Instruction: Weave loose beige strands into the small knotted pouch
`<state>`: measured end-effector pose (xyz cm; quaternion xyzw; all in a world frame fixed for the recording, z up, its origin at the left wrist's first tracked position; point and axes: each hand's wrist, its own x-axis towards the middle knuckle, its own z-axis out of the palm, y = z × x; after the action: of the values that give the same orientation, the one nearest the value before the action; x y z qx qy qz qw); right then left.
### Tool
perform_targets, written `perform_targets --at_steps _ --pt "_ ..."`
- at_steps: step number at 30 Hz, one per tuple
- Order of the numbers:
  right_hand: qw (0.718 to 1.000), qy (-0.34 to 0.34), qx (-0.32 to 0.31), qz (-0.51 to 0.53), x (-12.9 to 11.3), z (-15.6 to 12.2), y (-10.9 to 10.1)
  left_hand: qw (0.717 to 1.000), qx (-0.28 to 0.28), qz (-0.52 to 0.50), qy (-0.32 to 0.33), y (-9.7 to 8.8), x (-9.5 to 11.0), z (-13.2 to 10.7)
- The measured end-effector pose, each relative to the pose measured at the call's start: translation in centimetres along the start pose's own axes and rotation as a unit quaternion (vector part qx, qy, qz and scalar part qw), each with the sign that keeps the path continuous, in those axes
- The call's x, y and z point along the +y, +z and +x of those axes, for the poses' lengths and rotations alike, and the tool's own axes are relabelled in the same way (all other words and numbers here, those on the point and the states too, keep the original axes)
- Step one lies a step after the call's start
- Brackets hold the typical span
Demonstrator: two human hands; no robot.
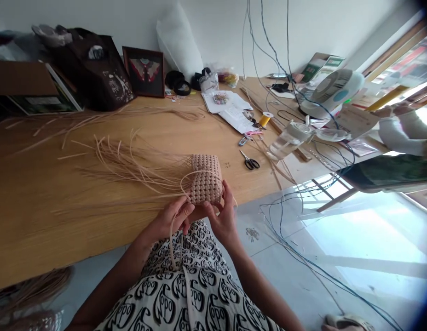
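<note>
A small woven basket (205, 178), pinkish tan, lies on its side at the table's front edge. Long loose strands (137, 165) fan out leftward from its unwoven end. With thumb and fingers closed, my left hand (175, 215) pinches a pale weaving strand at the basket's near left edge. That strand arcs over the weave and also hangs down toward my lap. My right hand (223, 215) grips the basket's near right end, thumb on the closer side and fingers round the far side. The inside of the basket is hidden.
Black-handled scissors (251, 162) lie right of the basket. Beyond are a yellow thread spool (266, 118), papers (234, 117), a clear water jug (289, 138) and a white fan (334, 92). Cables (289, 248) trail over the floor. A dark bag (96, 69) and framed piece (144, 71) stand behind.
</note>
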<state>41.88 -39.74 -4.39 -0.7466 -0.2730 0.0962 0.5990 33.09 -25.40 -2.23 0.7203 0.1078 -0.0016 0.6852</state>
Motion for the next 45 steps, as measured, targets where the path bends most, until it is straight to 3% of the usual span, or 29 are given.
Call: perform_targets --at_steps 3,6,8,11,13,16,20,22,23,25,27,29,32,36,40,42,45 --pt "0.998 -0.007 0.031 0.053 -0.3 -0.6 -0.1 0.999 0.029 0.014 -0.012 -0.9 0.2 -0.2" --pt "0.994 0.046 0.032 0.089 -1.0 -0.8 -1.7 0.998 0.050 0.033 -0.012 -2.0 0.1 -0.7" --pt "0.993 0.058 0.077 0.075 -1.3 -0.2 -3.3 0.998 0.043 0.048 -0.015 -2.8 -0.1 -1.1" --pt "0.992 0.011 0.124 0.015 -1.0 2.1 -4.9 0.997 0.020 0.077 -0.007 -4.1 -0.1 -1.6" --pt "0.997 -0.008 0.075 -0.019 -0.3 4.5 -5.2 0.993 -0.010 0.120 0.001 -5.2 0.5 -1.7" --pt "0.998 0.008 -0.067 0.003 0.6 8.1 -4.4 0.979 -0.065 0.192 0.014 -7.2 2.2 -1.3" --pt "0.962 0.028 -0.257 0.083 0.5 12.1 -2.6 0.967 -0.138 0.211 0.037 -10.7 4.4 0.7" --pt "0.955 0.048 -0.281 0.076 0.0 13.8 -1.9 0.978 -0.098 0.181 0.039 -12.4 4.7 2.2" --pt "0.955 0.070 -0.280 0.064 -0.2 14.7 -1.5 0.987 -0.045 0.149 0.035 -13.1 4.5 3.0" --pt "0.954 0.122 -0.271 0.039 -0.7 16.6 -0.8 0.991 0.123 0.054 0.022 -14.1 3.7 4.5" --pt "0.954 0.158 -0.255 0.011 -0.9 18.6 0.0 0.960 0.274 -0.061 0.015 -14.5 2.4 5.8" --pt "0.958 0.163 -0.236 -0.018 -0.9 20.4 0.9 0.921 0.370 -0.119 0.003 -14.4 0.8 6.7" --pt "0.967 0.140 -0.208 -0.035 -0.3 22.3 2.2 0.892 0.449 -0.048 0.011 -13.9 -1.3 7.0" --pt "0.981 0.073 -0.178 -0.007 1.2 22.6 3.3 0.888 0.455 0.051 0.040 -13.1 -2.1 6.1" --pt "0.988 0.056 -0.145 -0.001 1.5 21.4 3.5 0.920 0.380 0.086 0.035 -12.0 -1.4 5.5" --pt "0.984 0.073 -0.163 -0.001 1.0 20.6 3.4 0.937 0.342 0.044 0.060 -11.5 -1.2 5.6" --pt "0.969 0.101 -0.227 0.010 0.5 19.8 3.5 0.941 0.307 -0.103 0.096 -11.4 -1.2 5.9"
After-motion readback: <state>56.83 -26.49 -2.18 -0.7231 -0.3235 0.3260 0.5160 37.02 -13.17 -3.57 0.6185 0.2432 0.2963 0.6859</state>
